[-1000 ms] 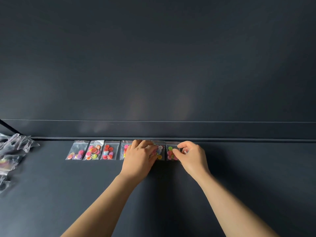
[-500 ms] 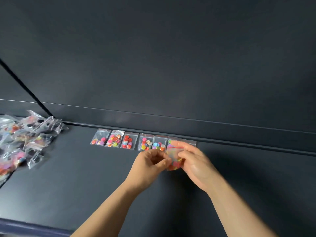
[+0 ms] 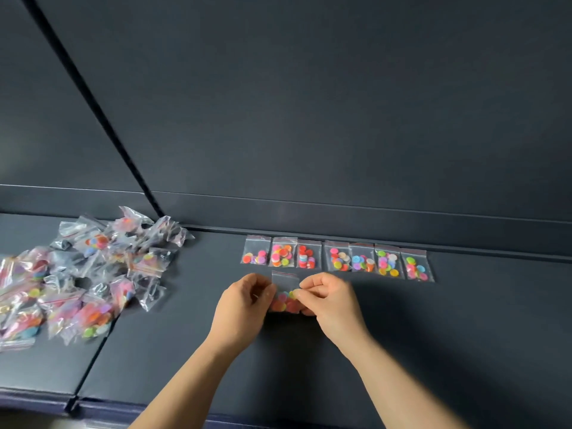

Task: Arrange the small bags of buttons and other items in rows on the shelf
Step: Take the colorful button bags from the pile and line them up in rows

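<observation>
Pinching one small bag [image 3: 285, 297] between them, left hand [image 3: 244, 308] and right hand [image 3: 329, 300] grip its side edges, row of bags [image 3: 337, 258] just beyond the knuckles.

Dim even light, soft wall sheen, motion-blurred left edge, wide-angle bowing

Both bare forearms are extended from the 6 o'clock edge, the left angled toward 1 o'clock, the right toward 11 o'clock. The left hand [image 3: 244, 305] and the right hand [image 3: 331, 301] are held close together, backs turned to the camera, fingers curled. A small bag of buttons [image 3: 284, 297] is pinched between them, gripped at its 9 and 3 o'clock edges.
</observation>
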A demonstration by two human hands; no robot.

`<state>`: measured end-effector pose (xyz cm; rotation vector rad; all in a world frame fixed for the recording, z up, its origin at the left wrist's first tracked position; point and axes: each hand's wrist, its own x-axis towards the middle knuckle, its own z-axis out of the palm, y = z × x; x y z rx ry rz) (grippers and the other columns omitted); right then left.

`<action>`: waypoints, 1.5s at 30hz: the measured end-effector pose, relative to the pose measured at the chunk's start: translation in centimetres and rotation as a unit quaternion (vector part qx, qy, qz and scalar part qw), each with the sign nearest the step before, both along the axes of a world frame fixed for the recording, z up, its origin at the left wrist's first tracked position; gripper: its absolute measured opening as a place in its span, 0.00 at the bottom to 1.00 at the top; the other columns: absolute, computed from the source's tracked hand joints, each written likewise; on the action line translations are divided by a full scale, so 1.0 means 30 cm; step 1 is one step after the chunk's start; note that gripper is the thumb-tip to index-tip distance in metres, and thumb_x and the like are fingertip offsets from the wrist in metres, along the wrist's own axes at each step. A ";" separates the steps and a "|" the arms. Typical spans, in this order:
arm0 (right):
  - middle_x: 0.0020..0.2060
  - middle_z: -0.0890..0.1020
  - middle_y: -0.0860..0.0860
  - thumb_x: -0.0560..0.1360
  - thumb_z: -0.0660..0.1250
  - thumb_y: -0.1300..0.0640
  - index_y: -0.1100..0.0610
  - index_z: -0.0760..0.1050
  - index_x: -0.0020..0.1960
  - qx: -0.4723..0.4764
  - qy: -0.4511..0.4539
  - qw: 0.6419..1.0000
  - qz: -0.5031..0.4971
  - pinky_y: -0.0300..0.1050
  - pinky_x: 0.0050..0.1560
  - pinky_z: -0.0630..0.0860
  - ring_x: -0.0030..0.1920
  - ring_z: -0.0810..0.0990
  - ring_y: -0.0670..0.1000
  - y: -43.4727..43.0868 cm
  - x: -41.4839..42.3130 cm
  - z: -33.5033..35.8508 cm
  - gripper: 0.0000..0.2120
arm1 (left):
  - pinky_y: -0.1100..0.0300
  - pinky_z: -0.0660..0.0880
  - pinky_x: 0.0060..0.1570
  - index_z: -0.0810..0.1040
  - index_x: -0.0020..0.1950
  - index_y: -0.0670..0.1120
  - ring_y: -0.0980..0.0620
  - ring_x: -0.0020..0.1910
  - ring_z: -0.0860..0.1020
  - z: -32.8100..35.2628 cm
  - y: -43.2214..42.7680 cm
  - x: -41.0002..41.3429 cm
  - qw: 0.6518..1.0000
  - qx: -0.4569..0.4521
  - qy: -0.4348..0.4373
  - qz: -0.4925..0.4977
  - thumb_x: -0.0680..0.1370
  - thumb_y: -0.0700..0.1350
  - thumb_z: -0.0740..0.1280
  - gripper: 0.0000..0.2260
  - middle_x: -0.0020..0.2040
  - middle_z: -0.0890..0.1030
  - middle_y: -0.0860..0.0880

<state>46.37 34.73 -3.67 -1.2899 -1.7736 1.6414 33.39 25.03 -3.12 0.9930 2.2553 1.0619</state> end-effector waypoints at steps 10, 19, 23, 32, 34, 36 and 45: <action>0.35 0.84 0.47 0.71 0.73 0.61 0.53 0.82 0.40 0.079 -0.087 0.992 -0.043 0.43 0.35 0.82 0.35 0.83 0.47 -0.099 -0.243 -0.030 0.05 | 0.60 0.73 0.37 0.81 0.41 0.52 0.51 0.38 0.79 -0.027 -0.043 -0.241 0.986 -0.101 0.131 -0.018 0.75 0.56 0.66 0.10 0.36 0.81 0.54; 0.35 0.84 0.43 0.71 0.74 0.59 0.52 0.85 0.42 0.104 -0.135 0.984 -0.052 0.35 0.33 0.76 0.35 0.82 0.43 -0.100 -0.270 -0.048 0.03 | 0.61 0.72 0.34 0.80 0.37 0.49 0.51 0.36 0.79 -0.035 -0.015 -0.284 0.981 -0.129 0.138 -0.037 0.71 0.56 0.68 0.11 0.33 0.81 0.51; 0.36 0.85 0.43 0.71 0.74 0.58 0.51 0.85 0.43 0.121 -0.147 0.980 -0.050 0.35 0.35 0.77 0.37 0.82 0.42 -0.102 -0.275 -0.051 0.03 | 0.61 0.72 0.35 0.79 0.37 0.51 0.51 0.38 0.79 -0.047 -0.009 -0.293 0.982 -0.128 0.137 -0.034 0.70 0.56 0.68 0.10 0.35 0.81 0.53; 0.39 0.84 0.46 0.74 0.71 0.57 0.52 0.82 0.49 0.067 -0.060 0.993 -0.072 0.35 0.35 0.77 0.41 0.82 0.46 -0.101 -0.215 -0.032 0.05 | 0.61 0.74 0.37 0.78 0.42 0.51 0.52 0.37 0.78 -0.046 -0.058 -0.304 0.996 -0.047 0.074 -0.023 0.74 0.50 0.68 0.04 0.34 0.79 0.56; 0.44 0.83 0.45 0.75 0.70 0.55 0.51 0.81 0.54 0.062 -0.046 0.993 -0.087 0.41 0.45 0.81 0.46 0.82 0.46 -0.097 -0.177 -0.024 0.08 | 0.66 0.72 0.34 0.78 0.42 0.50 0.56 0.35 0.78 -0.025 -0.100 -0.305 0.999 0.004 0.031 0.010 0.75 0.46 0.68 0.02 0.35 0.79 0.56; 0.48 0.83 0.45 0.76 0.68 0.54 0.48 0.79 0.56 0.059 -0.028 0.991 -0.113 0.44 0.50 0.81 0.50 0.81 0.45 -0.090 -0.137 -0.014 0.09 | 0.71 0.70 0.33 0.78 0.42 0.48 0.59 0.34 0.78 0.004 -0.161 -0.306 0.998 0.049 -0.012 0.050 0.76 0.44 0.69 0.02 0.35 0.80 0.54; 0.50 0.83 0.47 0.77 0.67 0.58 0.49 0.79 0.53 0.043 0.056 0.992 -0.102 0.44 0.54 0.77 0.53 0.81 0.49 -0.128 -0.135 0.060 0.07 | 0.48 0.77 0.43 0.78 0.44 0.48 0.45 0.38 0.80 0.073 -0.554 -0.348 0.961 0.135 -0.057 0.234 0.77 0.43 0.68 0.02 0.38 0.81 0.47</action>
